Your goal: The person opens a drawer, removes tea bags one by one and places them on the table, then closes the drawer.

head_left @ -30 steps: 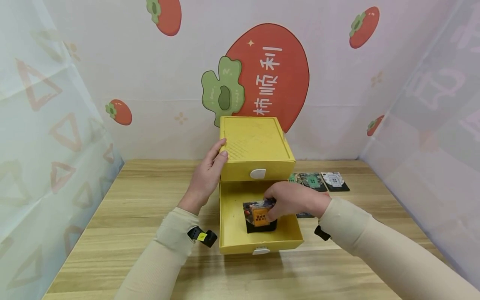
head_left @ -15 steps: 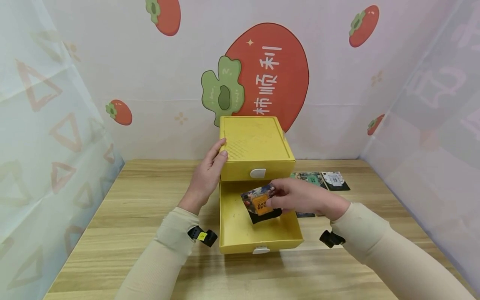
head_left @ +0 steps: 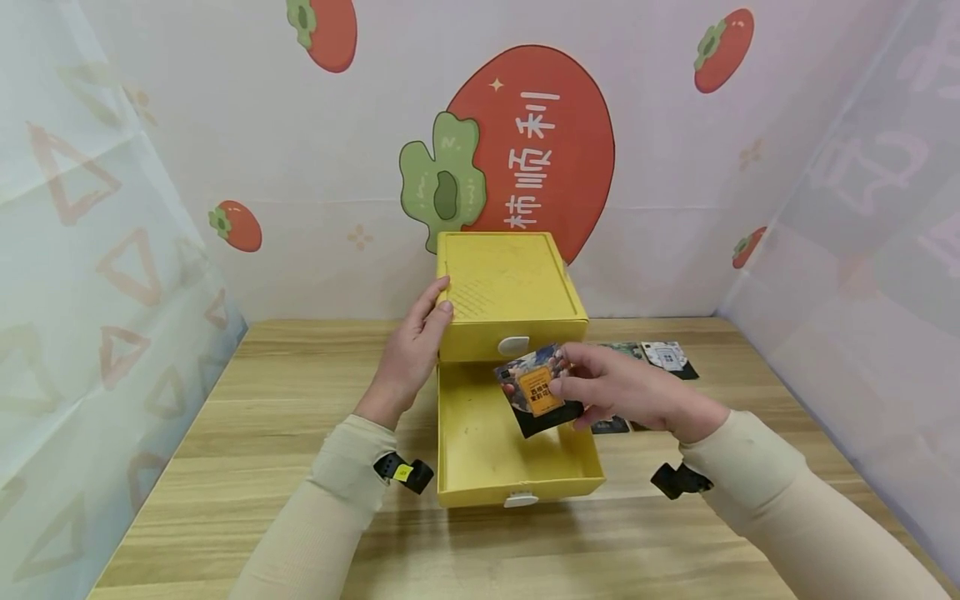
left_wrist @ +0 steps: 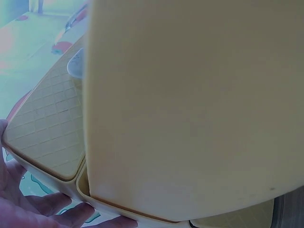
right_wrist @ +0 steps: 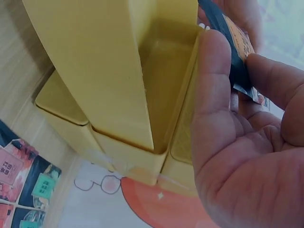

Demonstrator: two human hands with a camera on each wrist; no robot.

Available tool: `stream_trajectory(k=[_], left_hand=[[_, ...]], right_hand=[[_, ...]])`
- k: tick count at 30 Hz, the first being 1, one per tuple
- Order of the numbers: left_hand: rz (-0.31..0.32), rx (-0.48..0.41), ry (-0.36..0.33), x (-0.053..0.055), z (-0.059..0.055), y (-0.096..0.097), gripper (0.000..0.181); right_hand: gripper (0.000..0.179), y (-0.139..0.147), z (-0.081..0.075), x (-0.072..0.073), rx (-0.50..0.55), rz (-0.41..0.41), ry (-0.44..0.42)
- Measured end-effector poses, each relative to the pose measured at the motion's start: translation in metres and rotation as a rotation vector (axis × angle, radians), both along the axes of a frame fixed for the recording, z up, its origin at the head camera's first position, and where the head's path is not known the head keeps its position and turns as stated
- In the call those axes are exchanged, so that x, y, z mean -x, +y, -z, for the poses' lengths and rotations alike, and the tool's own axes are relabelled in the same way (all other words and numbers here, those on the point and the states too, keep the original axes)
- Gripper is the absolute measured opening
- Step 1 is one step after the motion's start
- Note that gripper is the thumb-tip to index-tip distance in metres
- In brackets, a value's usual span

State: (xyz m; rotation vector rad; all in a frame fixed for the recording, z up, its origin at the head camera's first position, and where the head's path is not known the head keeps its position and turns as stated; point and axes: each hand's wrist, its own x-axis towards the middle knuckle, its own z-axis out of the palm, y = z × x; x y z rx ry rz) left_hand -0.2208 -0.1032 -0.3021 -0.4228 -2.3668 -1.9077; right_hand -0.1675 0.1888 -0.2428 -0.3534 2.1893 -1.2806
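A yellow two-drawer storage box [head_left: 498,275] stands on the table, its lower drawer [head_left: 480,454] pulled out and its upper one closed. My left hand [head_left: 408,354] rests against the box's left side, thumb and a fingertip at the top edge. In the left wrist view its fingers [left_wrist: 78,213] lie along the box wall. Above the open drawer, my right hand [head_left: 626,387] pinches a flat printed sachet [head_left: 538,392] with an orange label and black lower band. The sachet [right_wrist: 232,47] appears edge-on between thumb and fingers in the right wrist view.
Several more sachets [head_left: 667,358] lie in rows on the wooden table [head_left: 315,400] right of the box, partly hidden by my right hand. Others [right_wrist: 45,183] appear in the right wrist view. A persimmon-printed backdrop [head_left: 330,158] stands close behind the box.
My right hand has lifted the sachet from the lower drawer's floor and moved it up and right, tilting it. My left hand stays at the box's side.
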Motion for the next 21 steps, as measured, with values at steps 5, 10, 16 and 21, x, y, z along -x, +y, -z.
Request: stream_trajectory(k=[5, 10, 16, 21], left_hand=[[-0.001, 0.003, -0.001, 0.001, 0.002, 0.000, 0.052], [0.004, 0.002, -0.001, 0.001, 0.001, 0.000, 0.053], [0.009, -0.009, -0.010, 0.000, 0.001, 0.002, 0.053], [0.010, -0.018, -0.014, 0.001, 0.002, 0.001, 0.055]], right_hand=[[0.040, 0.010, -0.005, 0.000, 0.038, -0.017, 0.007], [0.036, 0.021, -0.009, 0.000, 0.062, -0.015, 0.033], [0.029, 0.037, -0.014, -0.001, 0.133, 0.016, 0.024], [0.028, 0.055, -0.022, -0.001, 0.124, 0.067, 0.095]])
